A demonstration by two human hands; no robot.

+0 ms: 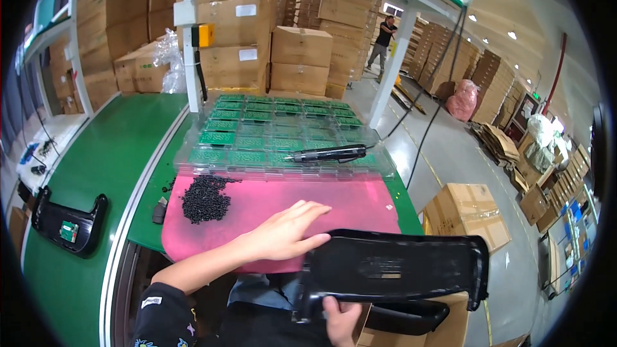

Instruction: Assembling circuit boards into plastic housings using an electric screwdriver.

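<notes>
A black plastic housing (411, 266), long and shallow with raised edges, is held tilted over the front right of the pink mat (308, 199). My right hand (340, 321) grips its near edge, thumb on top; the other fingers are hidden beneath. Above the mat, my left hand (292, 231) is stretched out flat with nothing in it. Its thumb tip lies by the housing's upper left corner; whether they touch I cannot tell. On the mat's left side is a pile of small black screws or similar parts (207, 198).
Behind the mat, a clear tray (289, 132) holds several green circuit boards, with a black electric screwdriver (331, 153) across it. Another black housing with a small board (69, 231) lies on the green conveyor (122, 148). A carton (459, 321) with a black housing stands below my right hand.
</notes>
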